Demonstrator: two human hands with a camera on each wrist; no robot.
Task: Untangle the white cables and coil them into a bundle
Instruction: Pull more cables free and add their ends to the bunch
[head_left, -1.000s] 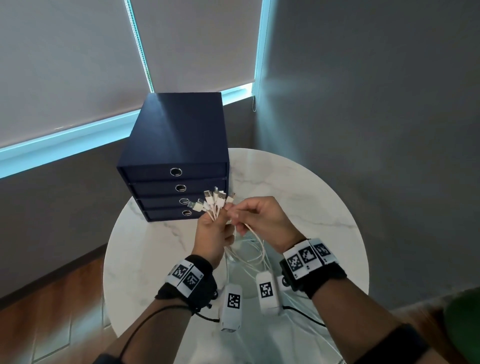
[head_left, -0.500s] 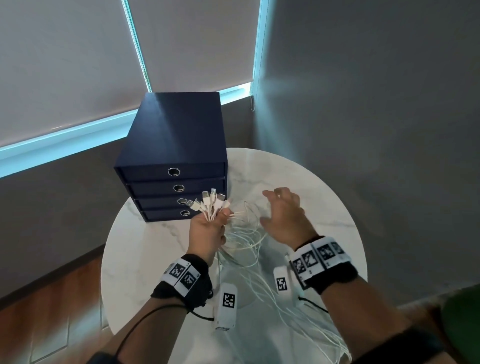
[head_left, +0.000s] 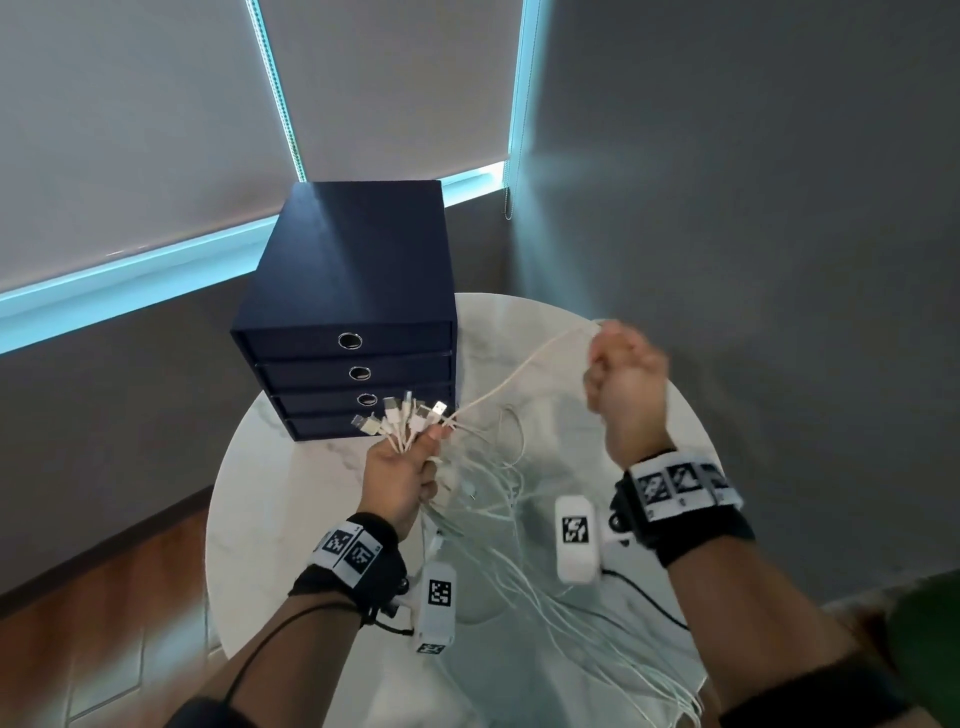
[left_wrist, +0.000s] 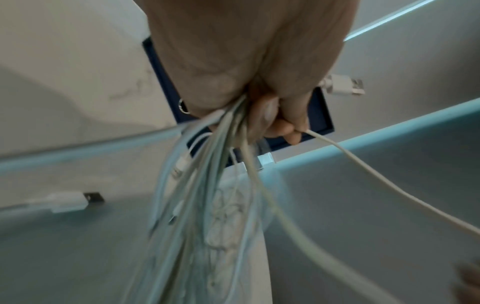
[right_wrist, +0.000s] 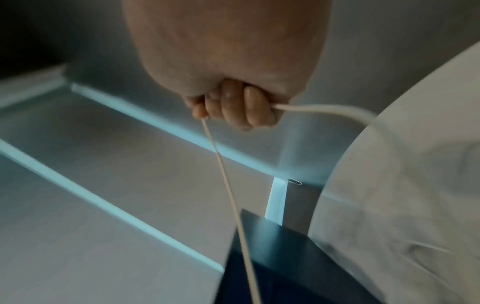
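Note:
Several white cables (head_left: 498, 499) hang in a loose tangle from my left hand (head_left: 402, 467) down over the round marble table (head_left: 270, 499). That hand grips them just below their plugs (head_left: 400, 418), which fan out above the fist. In the left wrist view the cables (left_wrist: 207, 185) spill from the fist of the left hand (left_wrist: 249, 82). My right hand (head_left: 626, 376) is raised to the right and grips a single white cable (head_left: 519, 371) that stretches back to the left fist. The right wrist view shows the right hand (right_wrist: 233, 107) with that cable (right_wrist: 226, 181) running through its curled fingers.
A dark blue drawer box (head_left: 348, 322) with ring pulls stands at the table's far left, just behind the plugs. Grey walls and window blinds (head_left: 130, 119) close in behind. The cable ends trail off the table's near right edge (head_left: 670, 696). Wooden floor (head_left: 104, 623) lies to the left.
My right hand left the plug bunch, opened over the tangle, then took hold of one cable and drew it up and to the right. The left hand held the bunch almost still.

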